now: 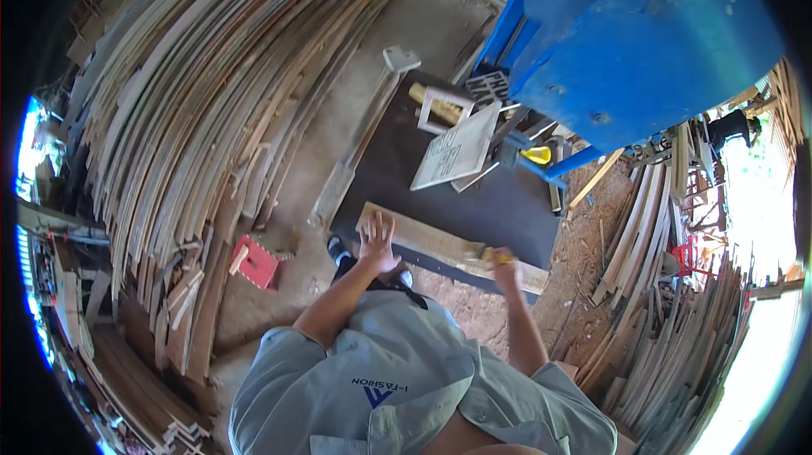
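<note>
A light wooden board lies along the near edge of a dark tabletop. My left hand rests flat on the board's left part, fingers spread. Toward the board's right end, my right hand is closed round a small tool with a yellow handle. The tool is over or against the board's upper face; motion smears it, so its exact kind does not show.
On the table's far side stand a white lettered panel, a pale frame and a yellow object. A big blue metal cabinet looms at the far right. Long timber stacks flank both sides; a red stool sits left.
</note>
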`<state>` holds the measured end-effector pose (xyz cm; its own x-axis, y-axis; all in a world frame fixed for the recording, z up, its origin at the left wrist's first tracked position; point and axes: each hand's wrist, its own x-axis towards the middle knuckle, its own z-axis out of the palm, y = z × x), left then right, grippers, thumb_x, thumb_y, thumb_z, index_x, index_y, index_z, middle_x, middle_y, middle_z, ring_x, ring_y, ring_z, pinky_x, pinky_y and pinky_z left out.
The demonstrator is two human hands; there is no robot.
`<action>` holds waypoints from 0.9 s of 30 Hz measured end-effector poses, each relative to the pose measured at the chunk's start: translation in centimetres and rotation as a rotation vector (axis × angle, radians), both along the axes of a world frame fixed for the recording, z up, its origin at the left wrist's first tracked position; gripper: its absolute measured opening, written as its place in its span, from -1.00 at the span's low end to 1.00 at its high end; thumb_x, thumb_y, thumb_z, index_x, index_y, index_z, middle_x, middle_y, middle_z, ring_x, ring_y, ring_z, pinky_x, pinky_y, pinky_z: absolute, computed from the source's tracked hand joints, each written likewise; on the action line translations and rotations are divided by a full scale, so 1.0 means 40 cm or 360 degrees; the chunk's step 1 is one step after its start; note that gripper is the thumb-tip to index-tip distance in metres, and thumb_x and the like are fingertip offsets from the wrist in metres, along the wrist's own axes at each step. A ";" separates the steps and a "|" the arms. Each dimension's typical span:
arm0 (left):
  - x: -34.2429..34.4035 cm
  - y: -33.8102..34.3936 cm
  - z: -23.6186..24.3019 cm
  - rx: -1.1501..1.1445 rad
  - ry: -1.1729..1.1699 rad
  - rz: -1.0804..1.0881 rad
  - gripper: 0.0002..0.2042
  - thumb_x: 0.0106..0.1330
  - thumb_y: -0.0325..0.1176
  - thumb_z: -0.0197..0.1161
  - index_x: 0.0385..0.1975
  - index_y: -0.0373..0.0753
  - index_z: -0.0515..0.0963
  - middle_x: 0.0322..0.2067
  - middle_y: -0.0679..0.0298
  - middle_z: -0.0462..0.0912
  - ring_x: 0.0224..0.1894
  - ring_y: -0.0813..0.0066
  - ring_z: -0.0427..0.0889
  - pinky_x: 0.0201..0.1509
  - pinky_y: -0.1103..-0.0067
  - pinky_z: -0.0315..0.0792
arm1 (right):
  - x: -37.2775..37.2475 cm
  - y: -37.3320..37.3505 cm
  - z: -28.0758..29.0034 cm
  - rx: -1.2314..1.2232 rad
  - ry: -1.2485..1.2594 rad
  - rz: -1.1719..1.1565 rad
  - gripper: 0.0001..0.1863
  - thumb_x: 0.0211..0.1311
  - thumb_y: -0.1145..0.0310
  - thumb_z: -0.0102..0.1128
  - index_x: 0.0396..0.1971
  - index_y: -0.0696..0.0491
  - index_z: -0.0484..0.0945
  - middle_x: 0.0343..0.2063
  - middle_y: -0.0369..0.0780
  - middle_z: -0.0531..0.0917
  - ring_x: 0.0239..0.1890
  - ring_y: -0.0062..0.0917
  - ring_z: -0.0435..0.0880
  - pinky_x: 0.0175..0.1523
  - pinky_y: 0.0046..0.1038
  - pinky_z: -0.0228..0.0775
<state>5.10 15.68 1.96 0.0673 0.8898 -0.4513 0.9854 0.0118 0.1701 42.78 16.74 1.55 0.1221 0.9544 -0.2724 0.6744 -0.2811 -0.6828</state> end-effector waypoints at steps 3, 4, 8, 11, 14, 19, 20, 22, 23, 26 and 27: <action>0.051 0.048 0.009 -0.0021 -0.0026 -0.0090 0.12 0.12 0.17 0.29 0.49 -0.11 -0.37 0.46 -0.14 -0.55 0.51 -0.15 -0.50 0.46 -0.11 -0.39 | 0.321 -0.055 -0.046 0.0256 -0.0439 -0.0383 -0.74 0.29 0.04 0.16 -0.33 -0.07 0.58 -0.49 -0.07 0.68 -0.38 -0.10 0.68 -0.29 -0.14 0.50; 0.028 0.024 0.003 -0.0049 -0.0002 -0.0038 0.14 0.12 0.16 0.30 0.48 -0.11 -0.40 0.45 -0.15 -0.57 0.51 -0.16 -0.51 0.46 -0.11 -0.39 | 0.318 -0.042 0.014 0.0175 -0.0795 -0.0348 -0.72 0.28 0.03 0.14 -0.35 -0.06 0.58 -0.48 -0.06 0.68 -0.37 -0.04 0.68 -0.29 -0.10 0.49; 0.032 0.019 0.000 -0.0112 0.0010 -0.0051 0.15 0.14 0.16 0.30 0.47 -0.12 -0.46 0.44 -0.17 -0.61 0.50 -0.16 -0.54 0.46 -0.10 -0.40 | 0.304 -0.048 0.073 0.0134 -0.0832 -0.0433 -0.72 0.28 0.05 0.10 -0.37 -0.05 0.57 -0.46 -0.01 0.66 -0.35 0.03 0.65 -0.30 -0.04 0.46; 0.027 0.021 -0.005 -0.0093 0.0026 -0.0056 0.16 0.14 0.16 0.31 0.47 -0.12 -0.48 0.44 -0.18 -0.61 0.50 -0.17 -0.54 0.47 -0.09 -0.39 | 0.141 -0.040 0.059 0.0231 -0.0648 -0.0253 -0.79 0.29 0.13 0.09 -0.36 -0.06 0.58 -0.41 -0.03 0.68 -0.31 -0.01 0.67 -0.27 -0.06 0.49; 0.015 0.030 -0.009 -0.0094 0.0061 -0.0057 0.17 0.13 0.17 0.31 0.47 -0.12 -0.47 0.44 -0.18 -0.60 0.50 -0.19 -0.52 0.46 -0.10 -0.37 | -0.123 -0.033 0.059 0.0417 -0.0329 0.0010 -0.81 0.29 0.19 0.09 -0.30 -0.07 0.61 -0.29 -0.05 0.69 -0.25 -0.05 0.68 -0.21 -0.09 0.53; 0.072 0.075 0.007 0.0075 0.0051 -0.0152 0.14 0.12 0.24 0.23 0.48 -0.16 -0.41 0.45 -0.22 -0.53 0.50 -0.25 -0.43 0.45 -0.14 -0.29 | -0.393 -0.016 0.048 0.0760 -0.0081 0.0646 -0.89 0.20 0.33 0.17 -0.35 0.03 0.53 -0.48 -0.03 0.61 -0.43 -0.03 0.62 -0.40 -0.10 0.44; 0.047 0.050 -0.044 0.0220 0.0016 -0.0067 0.13 0.11 0.30 0.18 0.49 -0.16 -0.36 0.45 -0.22 -0.52 0.50 -0.26 -0.40 0.44 -0.15 -0.30 | -0.446 -0.023 0.077 0.0719 0.0129 0.0786 -0.88 0.22 0.30 0.16 -0.34 0.02 0.52 -0.48 -0.04 0.61 -0.41 -0.04 0.62 -0.39 -0.09 0.43; 0.016 0.009 -0.151 0.0526 0.0300 -0.0125 0.14 0.10 0.35 0.17 0.49 -0.15 -0.35 0.45 -0.22 -0.53 0.49 -0.30 -0.42 0.44 -0.15 -0.34 | -0.457 -0.050 0.077 0.0316 0.0014 0.0877 -0.79 0.27 0.18 0.14 -0.20 -0.04 0.56 -0.30 -0.05 0.67 -0.22 -0.02 0.63 -0.17 -0.05 0.48; 0.030 0.010 -0.060 -0.0045 0.0060 -0.0096 0.15 0.09 0.32 0.22 0.49 -0.14 -0.36 0.45 -0.21 -0.55 0.48 -0.31 -0.44 0.44 -0.15 -0.35 | -0.419 -0.066 0.085 0.0279 0.0096 0.0746 -0.73 0.25 0.11 0.19 -0.15 -0.08 0.59 -0.23 -0.10 0.68 -0.16 -0.07 0.65 -0.11 -0.10 0.51; 0.007 -0.030 -0.007 -0.0152 0.0006 -0.0027 0.13 0.14 0.23 0.25 0.48 -0.09 -0.42 0.46 -0.13 -0.58 0.50 -0.17 -0.50 0.47 -0.09 -0.38 | -0.239 -0.075 0.053 -0.0151 -0.0010 0.0419 -0.67 0.26 0.02 0.21 -0.15 -0.08 0.65 -0.22 -0.15 0.72 -0.13 -0.17 0.69 -0.05 -0.25 0.52; 0.074 0.020 0.022 -0.0079 -0.0051 -0.0193 0.14 0.12 0.22 0.28 0.48 -0.09 -0.42 0.45 -0.15 -0.58 0.50 -0.19 -0.50 0.46 -0.10 -0.36 | -0.029 -0.102 -0.146 0.0263 -0.0042 0.0405 -0.71 0.28 0.07 0.22 -0.16 -0.06 0.65 -0.30 -0.18 0.73 -0.21 -0.27 0.72 -0.12 -0.30 0.53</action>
<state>8.07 16.47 2.84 0.1884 0.8509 -0.4905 0.9741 -0.0981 0.2039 41.61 12.66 -4.28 -0.1214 0.9864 -0.1107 0.7271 0.0124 -0.6865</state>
